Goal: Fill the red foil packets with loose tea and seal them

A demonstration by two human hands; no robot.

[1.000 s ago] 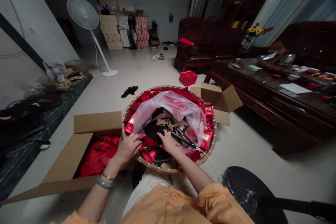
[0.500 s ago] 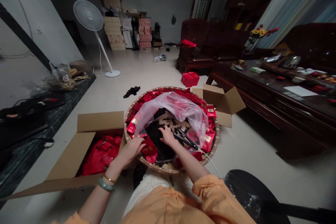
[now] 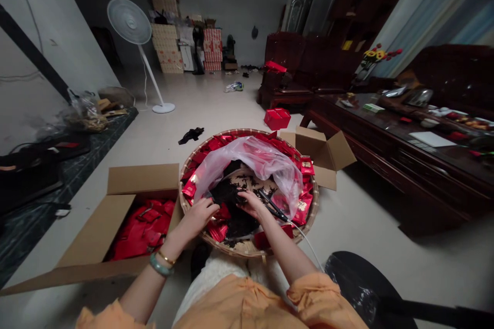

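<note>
A round woven bamboo basket [image 3: 313, 211] stands before my knees, lined at its edge with small red packets [image 3: 190, 185]. Inside it a clear plastic bag [image 3: 250, 151] lies folded back around dark, shredded tea leaves [image 3: 227, 190]. My left hand [image 3: 199, 217], at the basket's near left, is closed on an upper edge of a red packet [image 3: 223, 212]. My right hand [image 3: 251, 202] reaches into the leaves just right of that packet, its fingers curled around some of them. A black hair-straightener-like tool [image 3: 275, 207] with a white cord rests right of my right hand.
An open carton [image 3: 87, 229] full of red packets stands at the left; another open carton [image 3: 322, 151] sits beyond the basket's right side. A black round base [image 3: 358, 288] is near my right. A long dark table [image 3: 386, 128] runs along the right, and a white fan [image 3: 154, 82] stands farther back.
My right hand has dipped and curled its fingers into the leaves. My left hand stays by the red packet, which has tilted. The view has shifted slightly.
</note>
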